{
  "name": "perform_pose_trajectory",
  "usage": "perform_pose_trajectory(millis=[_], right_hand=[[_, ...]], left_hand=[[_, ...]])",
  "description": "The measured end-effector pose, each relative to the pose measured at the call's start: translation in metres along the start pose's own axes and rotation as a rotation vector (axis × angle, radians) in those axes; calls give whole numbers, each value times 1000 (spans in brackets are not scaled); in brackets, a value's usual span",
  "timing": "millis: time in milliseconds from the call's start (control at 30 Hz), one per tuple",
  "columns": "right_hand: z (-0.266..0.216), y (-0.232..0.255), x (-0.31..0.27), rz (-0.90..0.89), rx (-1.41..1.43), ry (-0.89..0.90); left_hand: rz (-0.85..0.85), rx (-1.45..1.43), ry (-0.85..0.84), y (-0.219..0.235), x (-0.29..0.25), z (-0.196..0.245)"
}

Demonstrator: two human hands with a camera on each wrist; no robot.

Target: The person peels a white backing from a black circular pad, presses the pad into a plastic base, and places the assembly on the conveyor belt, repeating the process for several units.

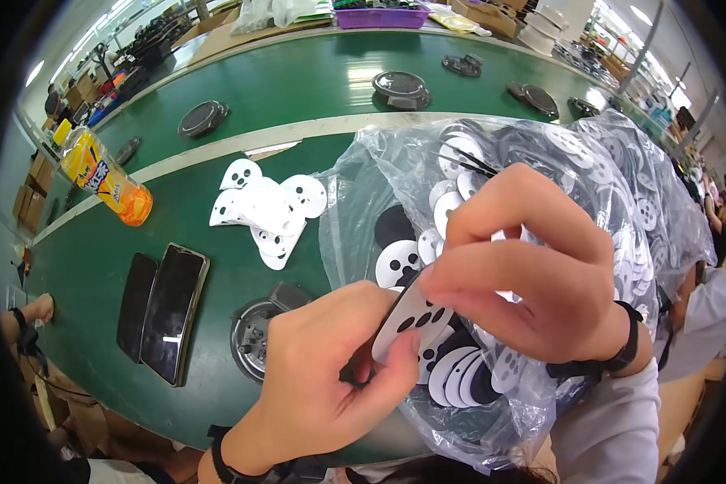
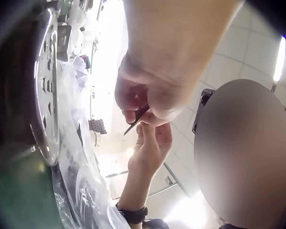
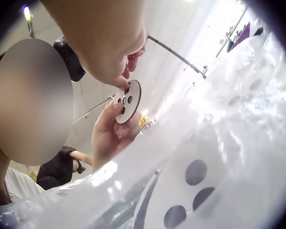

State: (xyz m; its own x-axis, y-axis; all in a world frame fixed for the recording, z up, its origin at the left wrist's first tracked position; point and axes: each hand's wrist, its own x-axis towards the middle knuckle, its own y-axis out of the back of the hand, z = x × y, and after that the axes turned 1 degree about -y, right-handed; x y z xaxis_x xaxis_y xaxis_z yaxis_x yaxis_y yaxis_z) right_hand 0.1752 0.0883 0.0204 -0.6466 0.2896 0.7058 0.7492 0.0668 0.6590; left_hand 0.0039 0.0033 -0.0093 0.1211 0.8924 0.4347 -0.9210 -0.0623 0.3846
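Note:
My left hand [image 1: 323, 363] pinches a white disc with black holes [image 1: 411, 323] between thumb and fingers, thumb on its white face. At the disc's upper edge, my right hand [image 1: 540, 274] pinches with its fingertips; in the right wrist view the disc [image 3: 132, 107] is tilted between both hands. Thin dark prongs, like tweezers [image 1: 469, 161], stick out beyond the right hand's bent finger. Beneath the hands lies a clear plastic bag [image 1: 343, 202] full of similar white and black discs [image 1: 397, 262]. A round black housing [image 1: 250, 343] sits beside the left hand, partly covered by it.
Loose white hole-punched pieces [image 1: 270, 206] are heaped on the green table [image 1: 81, 282]. Two dark phones [image 1: 173, 310] lie to the left, with an orange drink bottle [image 1: 105, 177] behind. Several round black parts [image 1: 401, 89] rest on the green strip beyond, near a purple bin [image 1: 379, 18].

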Motion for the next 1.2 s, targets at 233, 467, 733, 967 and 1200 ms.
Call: perform_pose_trajectory(millis=[233,467,733,967,1200], right_hand=[[-1,-5,-3,53,56,52],[-1,-5,-4,47,13,91],[-4,-7,-2,50,-8,141],[-5,-11,-3,167,8,158],[-12,-17,-6,246,22,85]], left_hand=[[45,107,-21,-1,-1,11],[24,332,-86,-2,-6,11],[54,165,-115,-2,-5,6],[36,46,-115,-1,-3,10],[16,165,-130,2,-9,11]])
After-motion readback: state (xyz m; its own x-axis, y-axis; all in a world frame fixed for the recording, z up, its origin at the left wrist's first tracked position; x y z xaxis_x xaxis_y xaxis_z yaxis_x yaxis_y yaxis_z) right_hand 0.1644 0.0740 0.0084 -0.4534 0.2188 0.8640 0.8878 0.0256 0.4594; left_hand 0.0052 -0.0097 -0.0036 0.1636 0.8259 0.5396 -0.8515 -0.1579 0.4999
